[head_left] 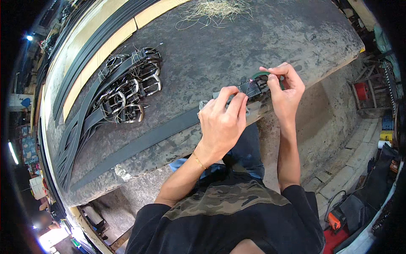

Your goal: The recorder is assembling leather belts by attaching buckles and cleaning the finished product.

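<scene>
A long dark belt strap (139,142) lies across the worn grey table (220,51), its end at the table's near edge. My left hand (222,122) presses down on that end and pinches a dark buckle piece (252,88). My right hand (285,91) holds a small green tool (265,74) at the buckle, where a tiny pink glow shows. The strap's tip under my fingers is hidden.
A pile of finished belts with shiny metal buckles (129,95) lies to the left, straps trailing along the table. Long dark strips (91,51) run on yellow board at the far left. Loose pale threads (213,10) lie at the back. Stone floor and an orange tool (334,220) are lower right.
</scene>
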A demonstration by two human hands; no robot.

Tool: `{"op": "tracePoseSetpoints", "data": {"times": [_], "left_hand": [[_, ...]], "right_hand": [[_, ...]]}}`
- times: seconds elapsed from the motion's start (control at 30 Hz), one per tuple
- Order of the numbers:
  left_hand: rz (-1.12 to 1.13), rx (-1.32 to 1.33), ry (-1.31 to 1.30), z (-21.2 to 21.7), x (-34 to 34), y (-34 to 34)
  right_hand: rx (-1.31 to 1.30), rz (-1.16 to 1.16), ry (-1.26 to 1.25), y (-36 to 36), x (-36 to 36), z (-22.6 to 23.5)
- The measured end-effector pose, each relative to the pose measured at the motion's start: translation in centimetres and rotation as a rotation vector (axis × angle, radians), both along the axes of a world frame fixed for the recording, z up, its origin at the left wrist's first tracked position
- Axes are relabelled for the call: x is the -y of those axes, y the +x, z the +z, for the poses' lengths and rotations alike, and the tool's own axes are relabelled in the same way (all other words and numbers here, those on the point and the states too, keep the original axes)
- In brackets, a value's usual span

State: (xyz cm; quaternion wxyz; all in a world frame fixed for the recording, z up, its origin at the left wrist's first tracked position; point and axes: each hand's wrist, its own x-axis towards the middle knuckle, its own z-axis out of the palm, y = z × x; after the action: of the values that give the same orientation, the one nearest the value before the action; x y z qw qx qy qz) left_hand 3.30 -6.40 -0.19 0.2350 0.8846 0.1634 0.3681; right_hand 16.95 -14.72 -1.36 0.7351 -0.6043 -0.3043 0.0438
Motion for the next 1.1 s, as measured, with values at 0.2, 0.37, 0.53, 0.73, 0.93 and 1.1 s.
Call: {"op": "tracePoseSetpoints", "data": {"times": [0.2,0.37,0.53,0.73,0.93,1.1], "left_hand": [[-0.008,0.000,-0.004,0.1,0.0,0.0],[-0.009,0.009,-0.015,0.0,-0.1,0.0],[-0.008,0.031,0.006,0.0,-0.1,0.1],[-0.020,0.057,0.024,0.1,0.0,0.0],[-0.043,0.030,0.077,0.0,0.1,-0.5],[-0.066,0.060,0.095,-0.2,-0.1,-0.5]], "right_hand": [[0.052,0.002,0.006,0.1,0.0,-0.3],[0.038,0.005,-0.027,0.1,0.1,-0.2],[0.074,0.000,-0.042,0.2,0.1,-0.2],[0.013,0.005,0.022,0.2,-0.2,0.1],[0.120,0.174,-0.023,0.2,-0.8,0.5],[0.129,0.174,-0.034,0.4,-0.9,-0.1]]}}
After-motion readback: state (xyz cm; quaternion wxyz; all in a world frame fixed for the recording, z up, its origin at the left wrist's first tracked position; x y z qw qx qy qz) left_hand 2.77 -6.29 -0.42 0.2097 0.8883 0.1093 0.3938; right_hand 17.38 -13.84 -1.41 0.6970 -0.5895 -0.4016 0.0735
